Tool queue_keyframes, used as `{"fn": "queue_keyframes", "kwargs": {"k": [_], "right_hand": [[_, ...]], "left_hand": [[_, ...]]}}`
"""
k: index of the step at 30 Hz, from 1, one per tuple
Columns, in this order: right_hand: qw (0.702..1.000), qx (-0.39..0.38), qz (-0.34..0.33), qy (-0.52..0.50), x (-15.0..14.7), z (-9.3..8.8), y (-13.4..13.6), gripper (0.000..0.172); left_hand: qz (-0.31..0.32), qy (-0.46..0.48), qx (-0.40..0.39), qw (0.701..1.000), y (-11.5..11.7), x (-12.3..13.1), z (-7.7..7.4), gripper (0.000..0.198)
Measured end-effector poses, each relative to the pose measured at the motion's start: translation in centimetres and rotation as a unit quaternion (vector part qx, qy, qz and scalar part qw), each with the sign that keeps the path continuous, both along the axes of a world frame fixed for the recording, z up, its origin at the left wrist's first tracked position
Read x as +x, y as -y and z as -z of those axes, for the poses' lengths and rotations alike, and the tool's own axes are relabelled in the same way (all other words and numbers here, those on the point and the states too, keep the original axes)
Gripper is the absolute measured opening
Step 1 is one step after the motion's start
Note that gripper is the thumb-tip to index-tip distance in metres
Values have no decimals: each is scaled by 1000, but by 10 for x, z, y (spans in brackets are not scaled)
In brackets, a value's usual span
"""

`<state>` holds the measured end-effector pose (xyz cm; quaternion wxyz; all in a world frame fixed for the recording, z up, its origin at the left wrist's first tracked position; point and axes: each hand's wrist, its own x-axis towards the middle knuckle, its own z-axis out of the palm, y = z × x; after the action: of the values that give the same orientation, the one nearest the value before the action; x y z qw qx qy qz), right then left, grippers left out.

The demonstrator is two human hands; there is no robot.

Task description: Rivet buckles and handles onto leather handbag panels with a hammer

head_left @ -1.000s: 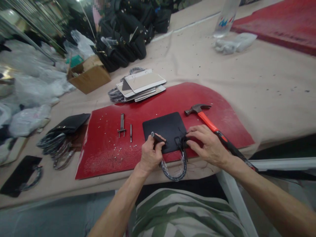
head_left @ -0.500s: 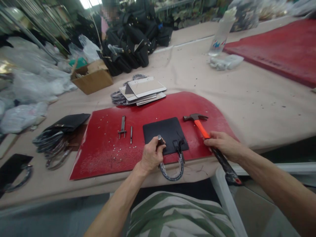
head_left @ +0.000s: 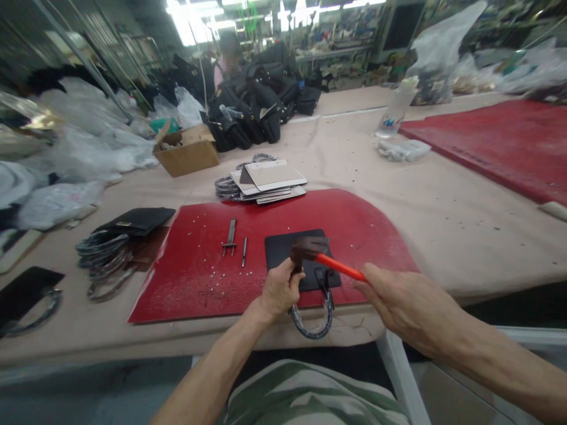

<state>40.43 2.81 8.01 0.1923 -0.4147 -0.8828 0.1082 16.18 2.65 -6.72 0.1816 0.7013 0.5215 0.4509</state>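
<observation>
a broad, pale-covered table [head_left: 349, 153] fills most of the view. a red board [head_left: 199, 260] lies flat along its near edge, and beyond the board, toward the left, is a heap of black bags [head_left: 252, 112]. an open cardboard box [head_left: 188, 158] stands just beside the heap. next in size comes a stack of pale panels [head_left: 277, 176], set at the far edge of the red board.

the black panel [head_left: 277, 245] lies flat on the red board, in front of the person, partly covered by a hammer [head_left: 339, 267]. the right hand [head_left: 392, 292] is wrapped firmly around the hammer's orange handle, and the dark head sits over the panel, right at the left hand [head_left: 281, 289]. that left hand is curled at the panel's near left part, thumb and finger pinching a short dark tool [head_left: 297, 268] – mostly hidden beneath the hammer head. whether metal meets metal there, i cannot tell.

a plastic-wrapped loop handle [head_left: 313, 334] hangs from the panel's near side over the board's edge. smaller still – a forked metal tool [head_left: 230, 236] and a slim metal rod [head_left: 244, 252] lie side by side to the left, with tiny white bits [head_left: 212, 289] scattered near them.
</observation>
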Motion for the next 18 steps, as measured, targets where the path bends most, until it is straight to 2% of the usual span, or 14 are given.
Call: {"fn": "queue_keyframes", "kwargs": {"k": [1,3,5,6,8,10,12,14,16,18], "right_hand": [[1000,13,-4,0,0,-3,1,34],[995,69,34,-67,-2,-9,4,29],[982,125,74,-124,-3,-7,10,25],[982,133,72,-115,-3,-3,13,24],[995,91,22,-26,-2,11,17,22],[999,8,-14,49,0,27,17,21],[997,-68,13,29,1,39,12,26],[990,-125,59,-41,-1,46,1,32],[980,-155,97,-81,-4,52,-13,34],[975,-169,127,-67,-7,61,-27,32]], "left_hand": [[-1,0,1,1000,0,0,0,17],[3,-1,6,1000,0,0,0,15],[6,-1,10,1000,0,-1,2,15],[7,-3,12,1000,0,-1,3,15],[5,-10,11,1000,-1,-2,6,15],[3,-12,10,1000,-1,-2,9,12],[8,0,4,1000,-1,-3,10,11],[20,19,-7,1000,0,-4,8,12],[30,33,-21,999,0,-4,5,14],[37,46,-28,998,-1,-4,4,19]]}}
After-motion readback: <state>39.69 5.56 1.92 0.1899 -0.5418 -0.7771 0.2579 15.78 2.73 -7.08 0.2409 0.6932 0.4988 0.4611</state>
